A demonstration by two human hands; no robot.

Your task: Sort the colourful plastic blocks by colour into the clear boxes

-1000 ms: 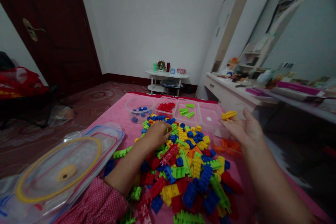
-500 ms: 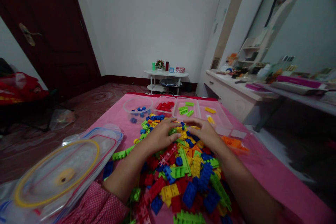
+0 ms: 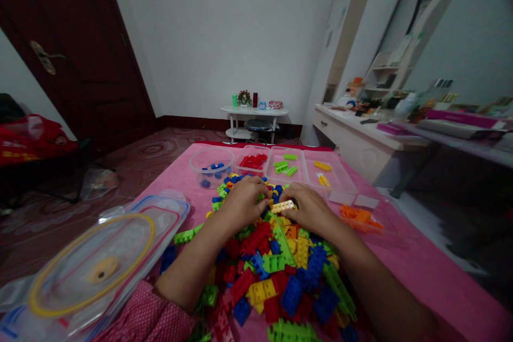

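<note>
Holding yellow brick (image 3: 282, 206); hands (image 3: 308, 207) above brick pile (image 3: 276, 263).

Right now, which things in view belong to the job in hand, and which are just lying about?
Part of the job:
left hand, over the brick pile
right hand, pinching a yellow brick
clear tubs with blue bricks, red bricks, green bricks, yellow bricks and orange bricks

Seemingly just lying about:
stacked lids, maybe the tubs'
red bag
stool
green cup

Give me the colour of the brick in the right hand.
The brick is yellow, seen in the head view.
</note>
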